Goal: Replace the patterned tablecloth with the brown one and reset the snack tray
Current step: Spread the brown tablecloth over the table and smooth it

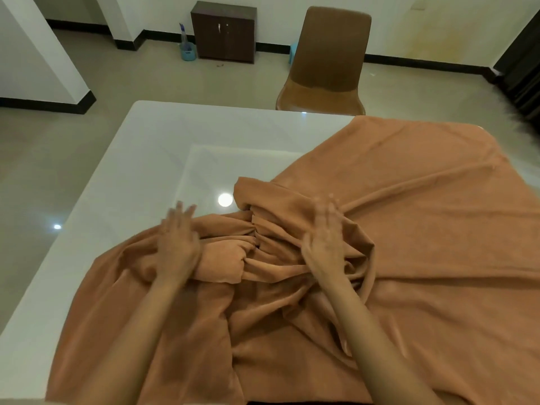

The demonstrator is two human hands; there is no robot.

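**A:** so where's the brown tablecloth [409,229] at?

**B:** on the white table [140,176], only half spread tbh. The right side lies fairly flat and reaches the far edge, with a few long creases across it. The middle's bunched up into a heap of folds.

**A:** and the left?

**B:** it stops short there, so the glossy top shows along the left and far-left. Near side, it runs right down to the table's edge.
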